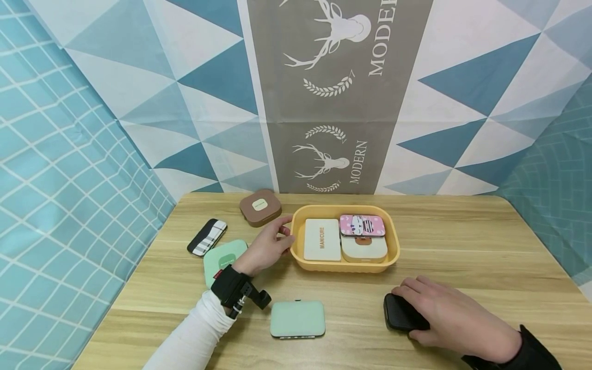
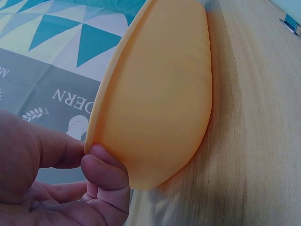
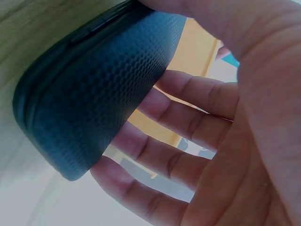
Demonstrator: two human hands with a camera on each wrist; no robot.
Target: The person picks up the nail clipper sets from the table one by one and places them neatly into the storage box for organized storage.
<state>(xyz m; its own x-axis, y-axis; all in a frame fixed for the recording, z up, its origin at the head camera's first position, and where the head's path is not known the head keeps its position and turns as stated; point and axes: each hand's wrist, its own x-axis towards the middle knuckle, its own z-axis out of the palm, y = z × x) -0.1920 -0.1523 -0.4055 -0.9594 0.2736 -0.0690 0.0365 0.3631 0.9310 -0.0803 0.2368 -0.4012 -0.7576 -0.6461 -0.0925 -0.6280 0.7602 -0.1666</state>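
My left hand (image 1: 265, 247) pinches the left rim of a yellow plastic basket (image 1: 299, 261) between thumb and fingers; the left wrist view shows the basket's outer wall (image 2: 155, 94) close up. Inside the basket lie a white box lettered MANICURE (image 1: 322, 240), a cream case (image 1: 364, 250) and a pink cartoon tin (image 1: 362, 225) on top of that case. At the front right, my right hand (image 1: 444, 313) grips a black case (image 1: 402, 313) with rounded corners. Its dimpled surface (image 3: 103, 80) fills much of the right wrist view, fingertips along one edge and the thumb opposite.
A pale green case (image 1: 298, 319) lies in front of the basket. Left of the basket are a brown case (image 1: 261, 207), a black-and-plaid case (image 1: 207, 237) and a mint green case (image 1: 225, 257), partly hidden by the left wrist. Patterned cloth (image 1: 222, 103) hangs behind the wooden table (image 1: 462, 246).
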